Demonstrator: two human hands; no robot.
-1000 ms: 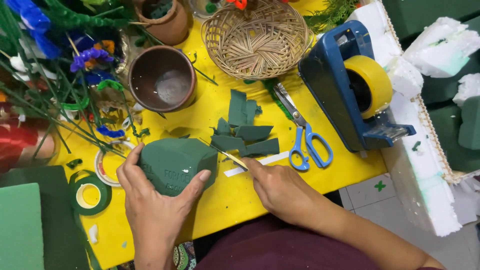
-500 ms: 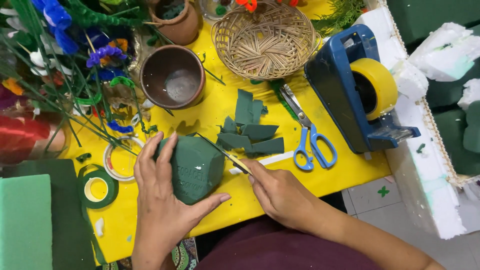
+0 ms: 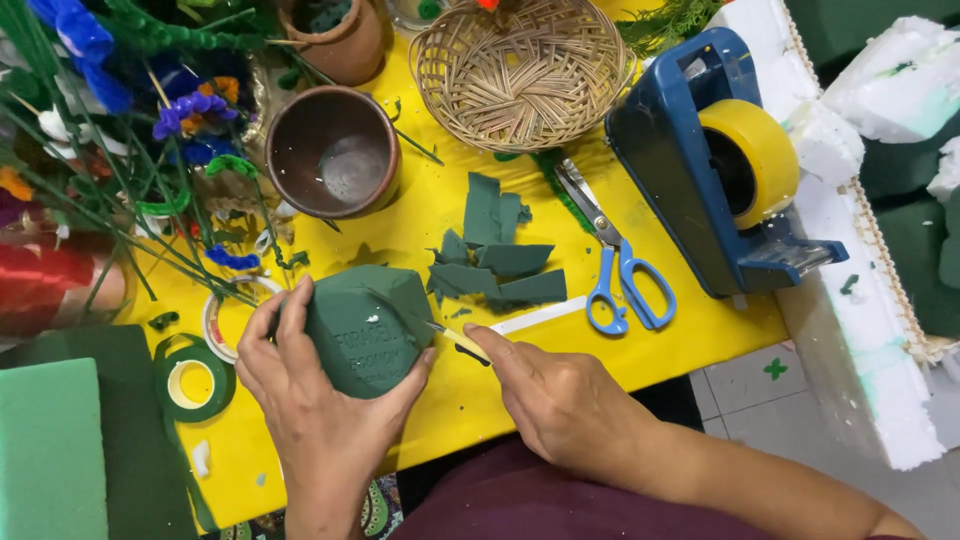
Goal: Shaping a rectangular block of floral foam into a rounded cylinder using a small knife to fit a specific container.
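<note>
Near the front edge of the yellow table point(image 3: 640, 345), the left hand point(image 3: 300, 400) is wrapped around a dark green foam block point(image 3: 365, 325), fingers spread over its left side and thumb under its right side. The right hand point(image 3: 565, 400) pinches the handle of a small knife point(image 3: 440, 333), and the blade lies against the block's right face. A roll of green tape point(image 3: 193, 377) lies by the left edge, near the left hand. Just behind the knife, cut foam pieces point(image 3: 497, 250) lie in a small pile in the middle of the table. Blue scissors point(image 3: 612, 260) lie beside them, with a blue tape dispenser point(image 3: 705, 160) at the right edge. Further back stand an empty clay pot point(image 3: 335, 150) and a woven basket point(image 3: 520, 70) at the far edge
</note>
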